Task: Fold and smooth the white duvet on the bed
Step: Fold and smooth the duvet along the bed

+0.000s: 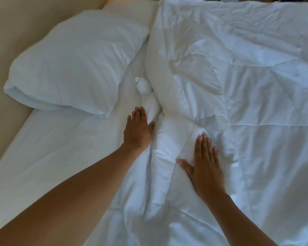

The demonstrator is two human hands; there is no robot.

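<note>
across the right half of the bed [48, 157], the white duvet [256, 96] is spread, its left edge bunched into a thick rumpled roll. the left hand [138, 129] is laid flat, fingers straight, against that roll's left side. the right hand [205, 166] is pressed flat on the roll, gripping nothing. a pillow [75, 68] lies far left; the sheet beneath seems bare.

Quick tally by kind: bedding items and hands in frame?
Pillow: 1
Duvet: 1
Fitted sheet: 1
Hands: 2, left hand and right hand, both flat on the bedding
Total: 5
</note>
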